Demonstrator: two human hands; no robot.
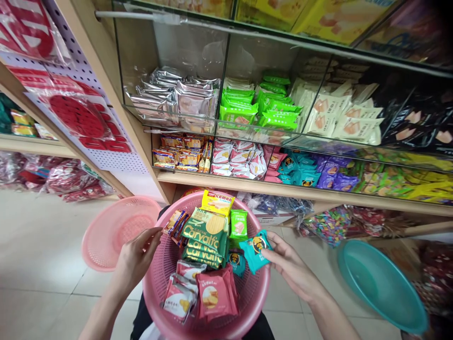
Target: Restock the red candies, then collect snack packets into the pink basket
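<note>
A pink basket [212, 311] full of snack packets is seen low in the middle. Left of it, a second, empty pink basket [116, 231] lies on the floor; right of it, a teal basin [382, 288]. At the basket's left rim, the left hand [136, 257] is loosely curled, holding nothing. Over its right rim, a teal packet [255, 249] is pinched by the right hand [288, 264].

Legible print is confined to the pink basket [255, 293]. The green packets [205, 236] stacked at its middle carry "Carvalfa" in pale lettering, repeated on the packets beneath. The yellow packet [216, 202] at the far rim reads "KAMAN" on a red band. Print on shelf stock is too small to read.
</note>
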